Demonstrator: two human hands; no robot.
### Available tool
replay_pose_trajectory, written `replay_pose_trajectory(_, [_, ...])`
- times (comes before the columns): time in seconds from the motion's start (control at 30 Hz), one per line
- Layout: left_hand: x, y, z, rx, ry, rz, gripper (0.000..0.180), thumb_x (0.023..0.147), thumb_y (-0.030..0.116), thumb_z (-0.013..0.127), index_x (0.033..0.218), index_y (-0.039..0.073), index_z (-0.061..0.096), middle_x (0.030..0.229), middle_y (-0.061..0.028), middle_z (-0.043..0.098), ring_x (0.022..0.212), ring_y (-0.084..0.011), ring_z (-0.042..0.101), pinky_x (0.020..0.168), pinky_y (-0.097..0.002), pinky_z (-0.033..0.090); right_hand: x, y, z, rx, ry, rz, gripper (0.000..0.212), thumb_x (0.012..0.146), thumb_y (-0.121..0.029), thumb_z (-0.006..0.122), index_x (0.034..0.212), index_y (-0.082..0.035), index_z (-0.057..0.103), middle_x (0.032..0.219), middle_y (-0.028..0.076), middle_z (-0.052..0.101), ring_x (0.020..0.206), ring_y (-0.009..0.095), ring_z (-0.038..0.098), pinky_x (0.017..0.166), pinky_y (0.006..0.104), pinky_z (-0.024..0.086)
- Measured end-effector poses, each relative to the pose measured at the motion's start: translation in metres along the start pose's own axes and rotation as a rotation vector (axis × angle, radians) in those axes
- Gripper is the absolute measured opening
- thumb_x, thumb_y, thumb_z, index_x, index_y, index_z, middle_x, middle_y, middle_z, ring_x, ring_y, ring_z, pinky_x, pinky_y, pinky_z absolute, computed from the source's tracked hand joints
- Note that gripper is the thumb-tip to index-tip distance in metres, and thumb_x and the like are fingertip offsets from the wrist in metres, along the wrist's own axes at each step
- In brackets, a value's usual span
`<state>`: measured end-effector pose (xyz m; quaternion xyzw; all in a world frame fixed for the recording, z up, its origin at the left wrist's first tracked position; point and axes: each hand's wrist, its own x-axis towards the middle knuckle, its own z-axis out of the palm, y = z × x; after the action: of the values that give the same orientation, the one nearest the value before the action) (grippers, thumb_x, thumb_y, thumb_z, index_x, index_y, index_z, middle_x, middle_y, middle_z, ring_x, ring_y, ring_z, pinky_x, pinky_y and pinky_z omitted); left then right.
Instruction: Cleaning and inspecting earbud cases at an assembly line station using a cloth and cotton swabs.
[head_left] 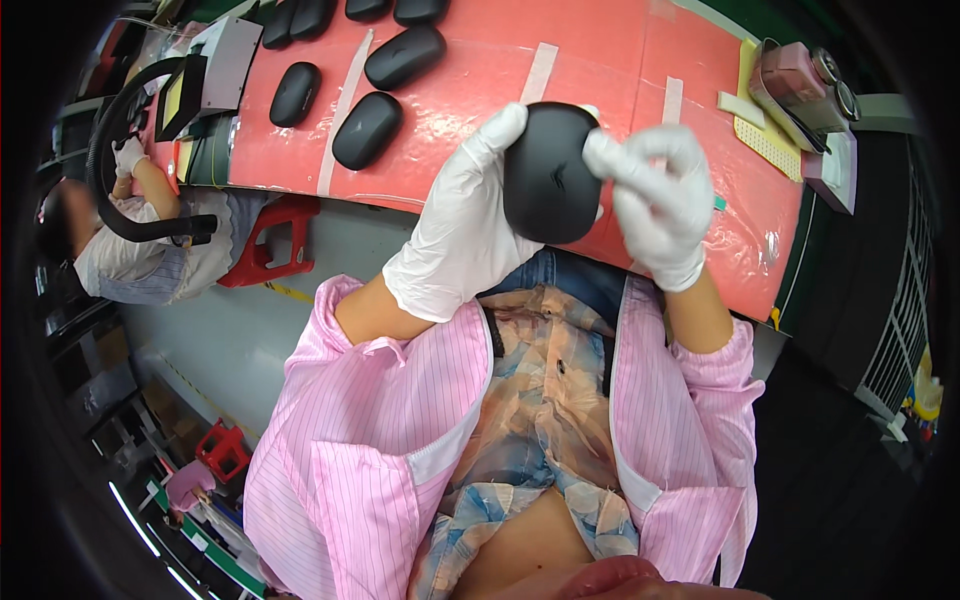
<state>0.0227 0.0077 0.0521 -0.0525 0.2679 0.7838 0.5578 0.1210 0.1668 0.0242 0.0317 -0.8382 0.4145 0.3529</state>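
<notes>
A smooth black oval case (550, 185) with a small dark mark on its face is held upright above the near edge of the red-covered table. My left hand (460, 225), in a white glove, grips it from the left and behind, the thumb along its upper left edge. At the case's right edge is my right hand (660, 205), also gloved in white. Its fingers are curled and pinched together, the tips touching the case; whether anything small lies between them is hidden. Two similar black cases (367, 130) (295, 94) lie on the table to the left.
More black cases (405, 57) lie farther back on the red table mat (470, 80), which has pale tape strips. A clear container (800, 85) and a yellow perforated pad (768, 148) sit at right. At left, a black hose (98, 170) arches near a co-worker (150, 240).
</notes>
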Motion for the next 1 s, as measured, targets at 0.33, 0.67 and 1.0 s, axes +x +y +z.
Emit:
replay_pose_trajectory(0.33, [0.013,-0.008,0.004,0.086,0.153,0.269,0.043,0.099,0.035,0.039,0.121,0.001,0.056,0.102,-0.0071,0.065,0.095,-0.0207,0.063,0.086,-0.0338,0.051,-0.036,-0.011,0.015,-0.077,-0.079,-0.137,0.037,0.067,0.008,0.063,0.099,-0.007,0.072,0.084,0.003,0.057,0.073,0.016,0.054,0.059,0.0289,0.043])
replay_pose_trajectory(0.67, [0.019,-0.016,0.003,0.149,0.254,0.047,0.053,0.094,0.054,0.049,0.102,0.003,0.06,0.079,-0.0045,0.061,0.071,-0.0146,0.061,0.064,-0.0254,0.05,0.015,-0.011,0.007,0.097,-0.148,0.059,0.04,0.073,0.006,0.054,0.106,-0.008,0.073,0.081,0.006,0.056,0.076,0.019,0.055,0.071,0.0299,0.047])
replay_pose_trajectory(1.0, [0.028,-0.018,-0.008,-0.4,-0.337,-0.153,0.096,0.081,0.075,0.047,0.137,-0.003,0.039,0.124,-0.0176,0.053,0.112,-0.0267,0.053,0.1,-0.0395,0.043,-0.026,-0.019,-0.008,-0.077,0.111,0.136,0.032,0.075,0.011,0.051,0.1,0.002,0.069,0.085,0.006,0.058,0.08,0.019,0.056,0.072,0.0299,0.047])
